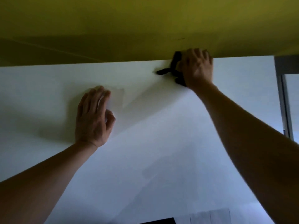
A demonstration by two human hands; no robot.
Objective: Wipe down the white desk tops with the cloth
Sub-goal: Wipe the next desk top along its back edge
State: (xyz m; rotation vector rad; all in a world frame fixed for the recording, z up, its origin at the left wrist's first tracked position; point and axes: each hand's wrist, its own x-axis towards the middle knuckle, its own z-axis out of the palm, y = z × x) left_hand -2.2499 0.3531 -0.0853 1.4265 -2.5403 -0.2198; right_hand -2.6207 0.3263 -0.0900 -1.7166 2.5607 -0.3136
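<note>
Under my right hand [196, 67] the dark cloth [175, 67] is bunched, my curled fingers gripping it against the far edge of the white desk [145, 143], likely to scrub along the yellow wall [129, 21]. My left hand [93, 117] lies open and flat nearer me, bracing my reach.

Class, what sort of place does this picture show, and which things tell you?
Probably an office or study workstation: a white desk top backed by a yellow-green divider panel, with a grey metal frame at the right.
</note>
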